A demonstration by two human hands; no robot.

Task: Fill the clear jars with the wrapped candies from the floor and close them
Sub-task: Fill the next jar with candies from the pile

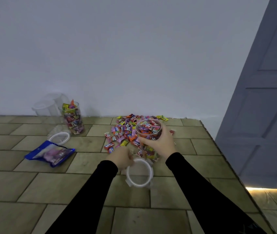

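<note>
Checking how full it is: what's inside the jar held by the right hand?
Wrapped candies fill the jar up to its open rim. The right hand wraps its near side, hiding the candies lower down there.

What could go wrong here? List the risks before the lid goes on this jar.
1. The jar in the right hand is heaped to the rim, so candies may block the lid that the left hand grips, and stop it seating.
2. Pressing down on the jar could tip it into the loose candy pile beside it.
</note>
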